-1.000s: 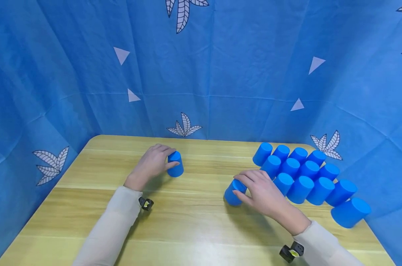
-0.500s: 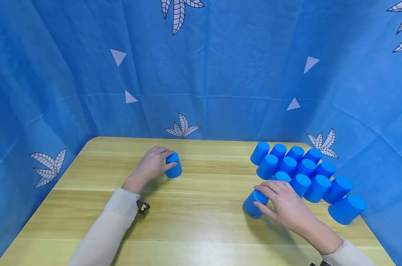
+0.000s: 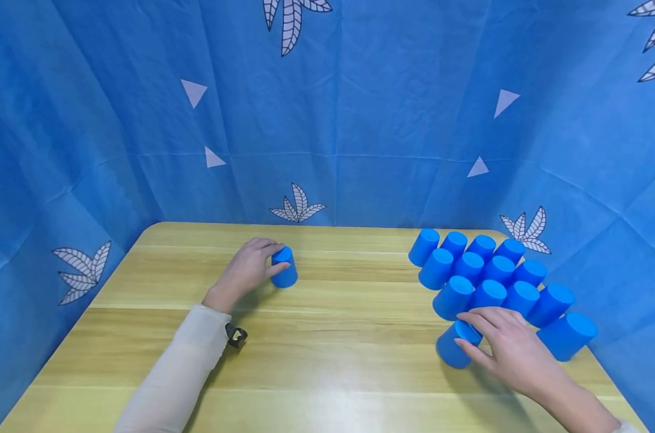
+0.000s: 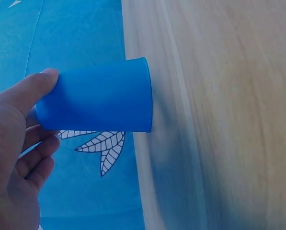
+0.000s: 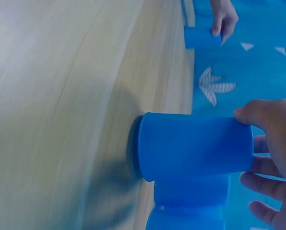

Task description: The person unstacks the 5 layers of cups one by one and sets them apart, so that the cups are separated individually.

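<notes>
My left hand (image 3: pixel 247 269) pinches an upside-down blue cup (image 3: pixel 285 270) near its closed end, thumb on one side and fingers on the other. In the left wrist view this cup (image 4: pixel 95 98) stands with its rim at the table. Towards the front right, my right hand (image 3: pixel 513 349) grips a second upside-down blue cup (image 3: pixel 453 349) by its top. The right wrist view has that cup (image 5: pixel 193 146) with its rim at or just over the wood; I cannot tell whether it touches. Part of the cups behind is hidden by my right hand.
Several more upside-down blue cups (image 3: pixel 469 267) stand in close rows at the right of the wooden table (image 3: pixel 305 361). One larger-looking cup (image 3: pixel 568 337) is beside my right hand, near the right edge. A blue patterned curtain (image 3: pixel 403 120) hangs behind the table and at its sides.
My right hand has moved its cup to the right and nearer the front, beside the rows. The left hand and its cup have stayed in place.
</notes>
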`<action>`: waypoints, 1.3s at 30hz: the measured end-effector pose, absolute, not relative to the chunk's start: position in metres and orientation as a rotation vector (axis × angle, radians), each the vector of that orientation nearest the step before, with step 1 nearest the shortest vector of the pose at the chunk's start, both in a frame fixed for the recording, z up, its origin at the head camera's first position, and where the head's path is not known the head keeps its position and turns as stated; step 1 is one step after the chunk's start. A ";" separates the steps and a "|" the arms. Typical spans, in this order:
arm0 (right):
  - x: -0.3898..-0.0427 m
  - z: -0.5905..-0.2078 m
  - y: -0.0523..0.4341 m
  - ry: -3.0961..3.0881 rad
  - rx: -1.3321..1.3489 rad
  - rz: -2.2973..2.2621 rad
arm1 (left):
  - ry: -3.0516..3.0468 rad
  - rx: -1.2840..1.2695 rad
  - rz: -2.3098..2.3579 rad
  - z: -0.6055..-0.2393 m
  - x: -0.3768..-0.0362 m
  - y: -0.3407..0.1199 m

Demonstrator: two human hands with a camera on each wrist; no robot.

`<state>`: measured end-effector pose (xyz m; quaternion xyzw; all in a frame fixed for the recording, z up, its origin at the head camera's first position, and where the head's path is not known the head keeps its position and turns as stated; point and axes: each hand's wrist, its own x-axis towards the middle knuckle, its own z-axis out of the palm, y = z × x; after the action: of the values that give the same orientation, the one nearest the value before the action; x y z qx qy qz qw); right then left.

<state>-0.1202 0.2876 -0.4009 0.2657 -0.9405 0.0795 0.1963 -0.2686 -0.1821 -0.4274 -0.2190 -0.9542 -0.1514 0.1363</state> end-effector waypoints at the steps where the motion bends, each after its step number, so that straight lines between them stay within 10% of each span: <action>1: -0.119 -0.401 0.291 -2.638 0.730 0.225 | -2.768 -0.628 -0.443 -0.428 -0.269 -0.182; 39: -0.131 -0.407 0.394 -2.803 0.318 0.091 | -2.787 -0.532 -0.597 -0.419 -0.262 -0.176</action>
<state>-0.1306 0.3945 -0.4073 0.1112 -0.9805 0.0318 0.1590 -0.2623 -0.1763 -0.4194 -0.1820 -0.9541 -0.2046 0.1209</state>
